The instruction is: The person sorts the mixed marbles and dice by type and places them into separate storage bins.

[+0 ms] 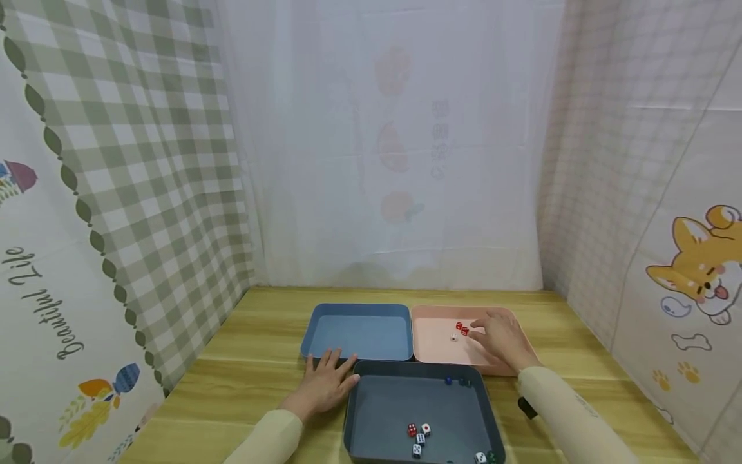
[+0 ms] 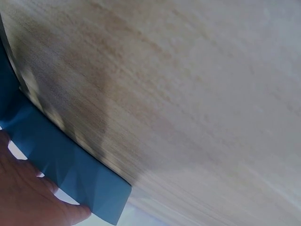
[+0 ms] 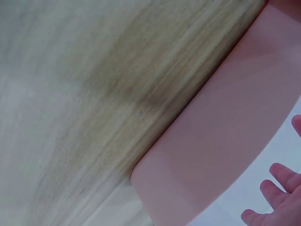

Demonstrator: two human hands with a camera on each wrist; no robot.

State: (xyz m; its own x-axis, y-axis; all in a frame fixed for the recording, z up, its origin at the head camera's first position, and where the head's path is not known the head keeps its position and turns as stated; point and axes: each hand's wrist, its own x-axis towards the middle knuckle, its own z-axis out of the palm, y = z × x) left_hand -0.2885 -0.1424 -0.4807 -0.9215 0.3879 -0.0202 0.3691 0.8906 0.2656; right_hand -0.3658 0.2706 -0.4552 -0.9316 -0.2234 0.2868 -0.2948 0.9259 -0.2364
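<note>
My right hand (image 1: 503,336) hovers over the pink tray (image 1: 428,348), its thumb and fingers apart with no die visible between them. Just left of the fingertips lie two red dice (image 1: 462,328) and a white die (image 1: 454,338). In the right wrist view the spread fingers (image 3: 277,193) show above the pink tray's wall (image 3: 207,136). My left hand (image 1: 326,386) has its fingers spread where the blue tray (image 1: 359,332) meets the dark grey tray (image 1: 417,399). In the left wrist view its thumb (image 2: 77,214) touches a tray rim.
Inside the grey tray, a red die (image 1: 412,429) and several white dice (image 1: 420,439) lie near the front. A blue die (image 1: 449,381) and dark green dice (image 1: 465,382) sit by its back wall. Another white die (image 1: 480,457) is at front right. Curtains (image 1: 394,142) surround the wooden table (image 1: 232,374).
</note>
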